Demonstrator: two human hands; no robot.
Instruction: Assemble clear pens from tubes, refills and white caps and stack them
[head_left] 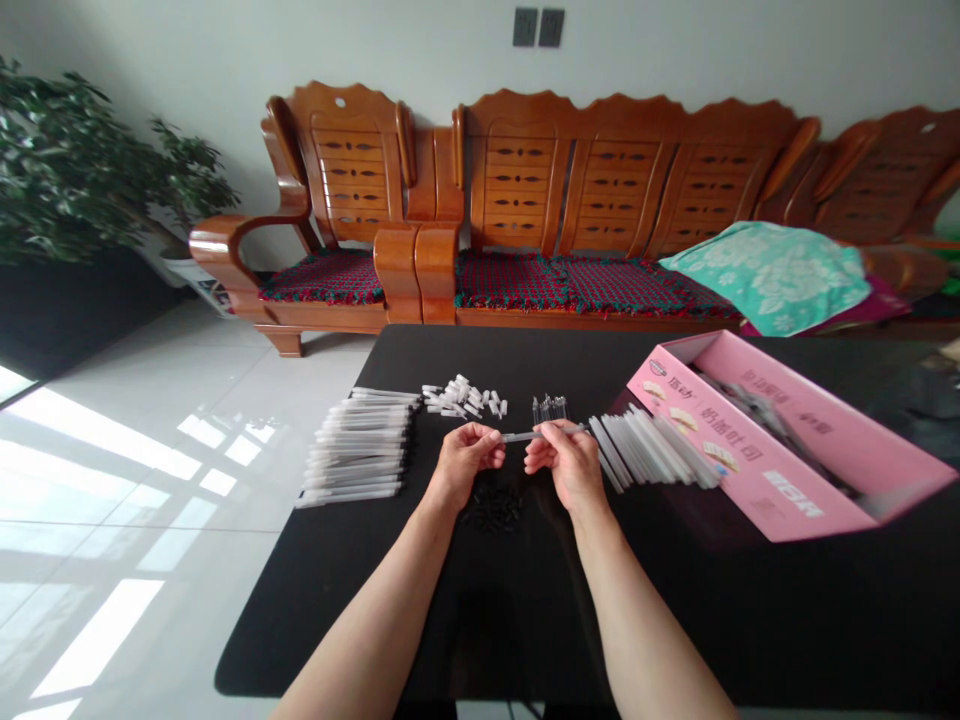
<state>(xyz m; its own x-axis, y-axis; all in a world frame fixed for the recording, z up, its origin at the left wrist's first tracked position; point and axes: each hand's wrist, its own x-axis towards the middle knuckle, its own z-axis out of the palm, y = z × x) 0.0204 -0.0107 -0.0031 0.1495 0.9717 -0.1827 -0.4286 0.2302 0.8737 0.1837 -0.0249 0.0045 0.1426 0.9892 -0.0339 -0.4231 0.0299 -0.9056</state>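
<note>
A slim pen (525, 436) with a pale barrel lies level between my two hands above the table. My left hand (466, 460) pinches its left end, and my right hand (568, 460) grips it toward the right. Just below them is a heap of small black pen parts (495, 508). White pen caps (459, 397) are scattered behind my left hand. Dark pen refills with metal tips (550, 408) stand out behind my right hand. To the right lies a row of translucent pen barrels (652, 447); on the left, a stack of capped pens (360, 447).
An open pink box (772, 470) with dark contents stands on the right of the black table (480, 620). Beyond the table is a wooden sofa (517, 180) with a turquoise cloth (780, 272). A potted plant (97, 170) stands at the left.
</note>
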